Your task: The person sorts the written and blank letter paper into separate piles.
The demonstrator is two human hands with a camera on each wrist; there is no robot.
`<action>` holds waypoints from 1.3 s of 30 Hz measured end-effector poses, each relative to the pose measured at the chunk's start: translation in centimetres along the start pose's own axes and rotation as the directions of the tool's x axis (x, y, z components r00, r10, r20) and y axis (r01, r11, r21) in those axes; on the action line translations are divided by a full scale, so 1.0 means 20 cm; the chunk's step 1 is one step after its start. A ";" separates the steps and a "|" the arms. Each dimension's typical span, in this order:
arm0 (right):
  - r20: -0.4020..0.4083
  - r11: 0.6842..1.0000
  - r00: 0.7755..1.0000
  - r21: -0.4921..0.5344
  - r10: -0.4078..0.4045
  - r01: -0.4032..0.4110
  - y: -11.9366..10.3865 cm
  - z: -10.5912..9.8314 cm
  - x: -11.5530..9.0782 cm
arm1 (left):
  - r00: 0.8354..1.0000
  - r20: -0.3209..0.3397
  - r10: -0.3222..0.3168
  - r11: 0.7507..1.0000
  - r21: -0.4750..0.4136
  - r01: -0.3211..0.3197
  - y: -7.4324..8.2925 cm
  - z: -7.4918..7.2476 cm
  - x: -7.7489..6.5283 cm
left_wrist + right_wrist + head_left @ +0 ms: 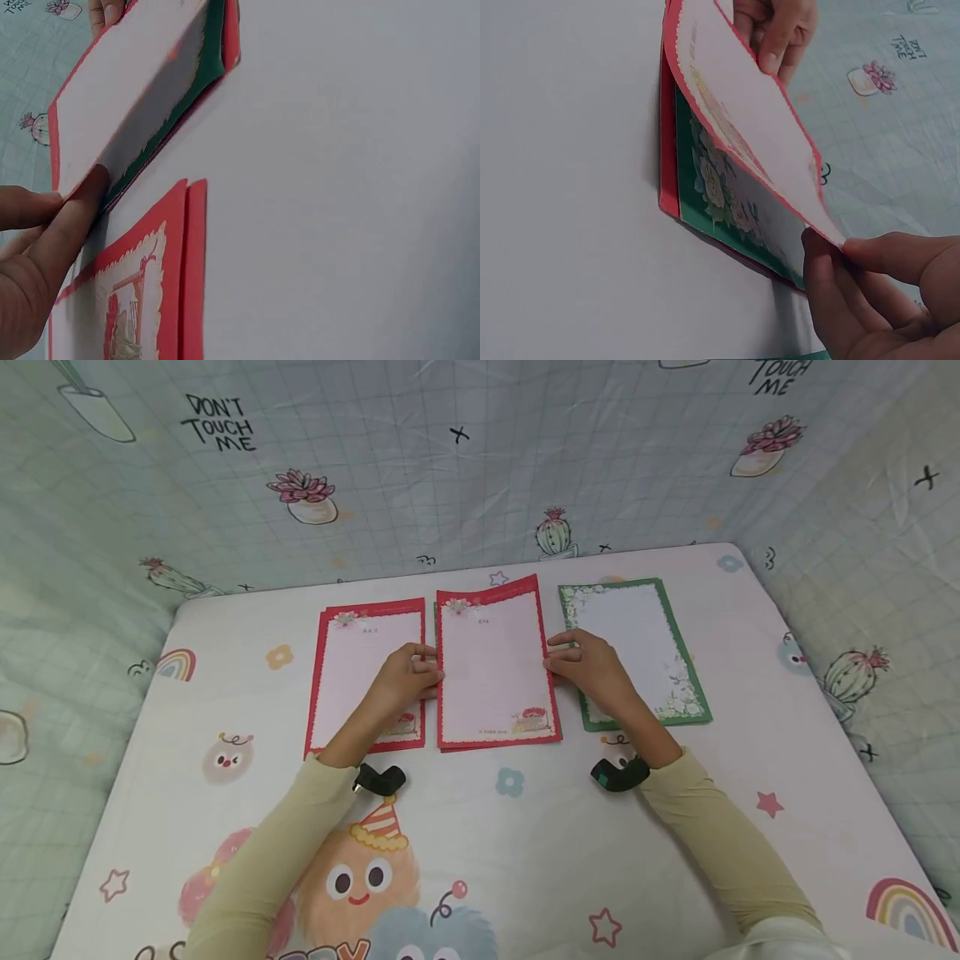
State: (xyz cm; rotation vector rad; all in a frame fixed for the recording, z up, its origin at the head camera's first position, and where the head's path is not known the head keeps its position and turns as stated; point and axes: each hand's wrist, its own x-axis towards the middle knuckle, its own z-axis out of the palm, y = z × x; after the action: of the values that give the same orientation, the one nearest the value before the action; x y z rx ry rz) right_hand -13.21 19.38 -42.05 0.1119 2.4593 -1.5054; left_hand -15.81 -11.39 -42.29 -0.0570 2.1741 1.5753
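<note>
White cartoon-print tablecloth [540, 852]; pale gridded backdrop [420, 468] behind, cactus-printed.

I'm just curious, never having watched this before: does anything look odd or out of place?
Yes: under the lifted red sheet in the middle lies a green sheet, with a red edge beneath it, so colours look mixed. The left pile is slightly askew; its edges don't line up.

Free tabletop [555, 843] nearside of held sheet [491, 677]

The head view looks forward and down over the table [555, 835]; the wrist views, close to the left hand [403, 678] and right hand [592, 670], share the raised red-bordered sheet [491, 668] from opposite sides.
</note>
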 end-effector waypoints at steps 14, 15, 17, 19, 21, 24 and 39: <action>0.015 0.991 0.999 0.126 -0.047 0.045 0.00 0.04 0.02 | 0.999 -0.033 -0.016 1.000 -0.004 0.016 -0.02 -0.05 0.01; 0.016 0.991 0.999 0.127 -0.044 0.041 0.00 0.04 0.02 | 0.999 -0.036 -0.018 1.000 -0.002 0.018 -0.01 -0.05 0.02; 0.020 0.990 0.999 0.135 -0.042 0.039 0.00 0.05 0.03 | 0.999 -0.038 -0.017 1.000 0.000 0.017 -0.01 -0.06 0.02; 0.016 0.991 0.999 0.129 -0.040 0.038 0.00 0.06 0.04 | 0.999 -0.044 -0.008 1.000 0.021 0.009 -0.01 -0.06 0.03; 0.013 0.990 0.999 0.130 -0.049 0.047 -0.01 0.07 0.04 | 0.999 -0.045 -0.003 0.999 0.039 0.004 0.00 -0.08 0.04; 0.002 0.990 0.998 0.127 -0.062 0.061 -0.02 0.09 0.05 | 0.998 -0.062 0.009 0.997 0.072 -0.004 0.00 -0.09 0.05; -0.022 0.982 0.992 0.144 -0.120 0.122 -0.11 0.15 0.08 | 0.986 -0.168 0.004 0.989 0.147 0.021 0.00 -0.17 0.07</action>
State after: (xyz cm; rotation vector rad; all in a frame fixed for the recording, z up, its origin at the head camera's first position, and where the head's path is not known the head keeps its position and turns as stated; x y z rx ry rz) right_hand -14.61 15.66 -41.92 -0.0016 2.4041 -1.7391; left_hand -18.25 -14.19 -42.04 -0.1578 2.4117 1.4447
